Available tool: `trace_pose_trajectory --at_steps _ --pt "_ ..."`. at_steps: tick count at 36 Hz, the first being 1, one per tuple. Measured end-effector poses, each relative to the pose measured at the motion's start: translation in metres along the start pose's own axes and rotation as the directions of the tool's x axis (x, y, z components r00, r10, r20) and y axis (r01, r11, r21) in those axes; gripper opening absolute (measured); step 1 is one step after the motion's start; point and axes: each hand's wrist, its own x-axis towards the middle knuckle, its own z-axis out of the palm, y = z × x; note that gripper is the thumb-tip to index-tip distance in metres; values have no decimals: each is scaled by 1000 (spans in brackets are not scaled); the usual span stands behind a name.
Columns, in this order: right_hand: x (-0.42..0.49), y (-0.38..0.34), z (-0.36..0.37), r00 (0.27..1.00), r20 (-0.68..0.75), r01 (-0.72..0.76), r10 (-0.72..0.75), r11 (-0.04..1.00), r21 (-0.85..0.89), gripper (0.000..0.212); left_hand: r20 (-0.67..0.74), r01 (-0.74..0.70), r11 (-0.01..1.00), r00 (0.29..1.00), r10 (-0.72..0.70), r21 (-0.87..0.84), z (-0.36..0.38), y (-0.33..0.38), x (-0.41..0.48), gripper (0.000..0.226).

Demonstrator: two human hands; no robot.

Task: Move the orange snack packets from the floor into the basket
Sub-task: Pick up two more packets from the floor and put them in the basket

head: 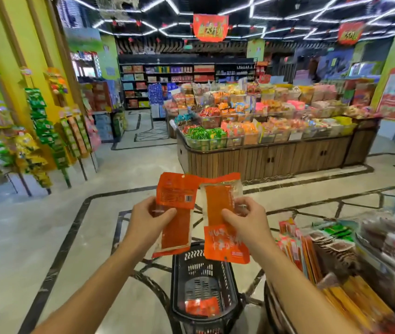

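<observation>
- Left hand: thumb and curled fingers pinch the left packet at its left edge, about mid-length. The thumb lies across the front face.
- Right hand: thumb and curled fingers pinch the right packet at its right edge, about mid-length.
- Both packets are held upright in the air, side by side, and their upper corners meet (which corner lies in front cannot be told).
- Left packet: the orange printed panel with a barcode is at the top and the clear window over an orange strip is below.
- Right packet: the clear window is at the top and the orange printed panel is at the bottom.
- Basket: black slotted plastic, standing on the floor below the hands, mouth upward. In this view the lower ends of both packets overlap its far rim.
- Basket contents: orange packets lie flat on the bottom at the near end.
- Rack: just beside the basket on its right and close to the right forearm. It is loaded with flat packets standing on edge.
- Floor: pale stone tile with dark inlay lines.
- Island: a wooden-sided display beyond the hands, heaped with mixed snack bags, well apart from the basket.
- Stands: at the far left, hung with strips of green and yellow bags, against a yellow pillar.
- Shelves: along the back wall, stocked with boxes.
- Banner: red, hanging from a dark ceiling with white light strips.
</observation>
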Motion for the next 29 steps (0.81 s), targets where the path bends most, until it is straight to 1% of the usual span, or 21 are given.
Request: trace_pose_trajectory --at_steps 5,10,14,17,21,23,26,29 --pt "60 32 12 998 7 -68 68 998 -14 20 28 57 998 998 -58 5 25 -38 60 24" --pt "121 71 36 992 0 -129 129 991 -33 24 69 109 994 992 -109 12 52 -92 131 19" --pt "179 106 61 983 -29 -184 183 982 -34 23 144 173 985 974 -173 12 73 -142 194 22" --pt "220 138 80 960 -71 -272 269 962 -37 24 191 242 970 951 -243 29 92 -183 240 22" --pt "265 193 99 918 -87 -392 386 918 -57 26 253 334 941 906 -338 61 122 -243 288 22" --pt "280 225 108 889 -94 -453 447 890 -57 24 277 417 907 867 -415 55 139 -274 304 21" --pt "298 281 119 852 -75 -524 519 846 -96 20 288 528 847 803 -522 62 166 -330 317 21" --pt "311 352 130 802 -64 -596 594 788 -152 19 279 597 798 754 -595 86 197 -401 318 24"
